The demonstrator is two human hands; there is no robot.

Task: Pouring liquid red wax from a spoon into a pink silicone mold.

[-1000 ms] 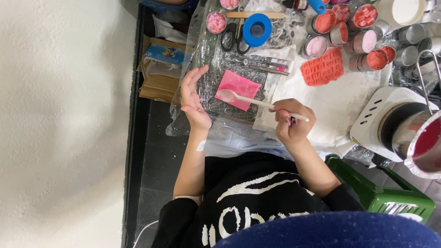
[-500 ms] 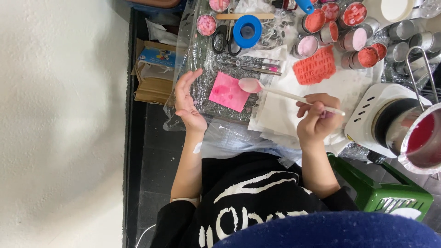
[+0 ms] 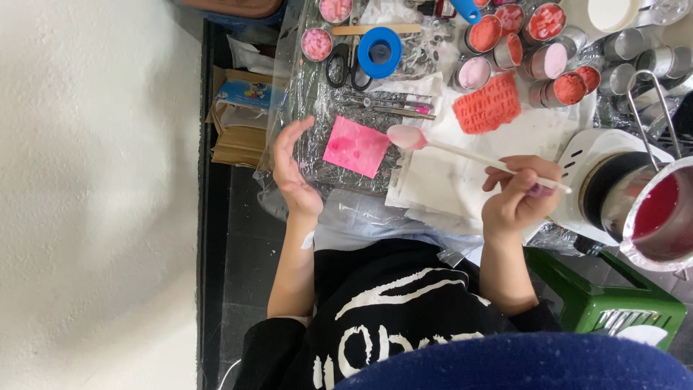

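Bright, even light falls across the cluttered worktable [image 3: 505, 137], with glare on the crinkled foil around the pink square [image 3: 356, 146]. The pale wall left of it is washed out. Below it, the dark blue foreground edge is blurred.

the spoon [image 3: 462, 149] in the right hand [image 3: 516, 198] looks like smooth pale plastic, its bowl glossy pink. the pink slab [image 3: 356, 146] is matt and faintly mottled, lying on crinkled shiny foil [image 3: 317, 115]. the coral mould [image 3: 486, 103] is rough and ribbed. the tins [image 3: 570, 87] are dull metal. the pot [image 3: 657, 217] holds glossy red liquid.
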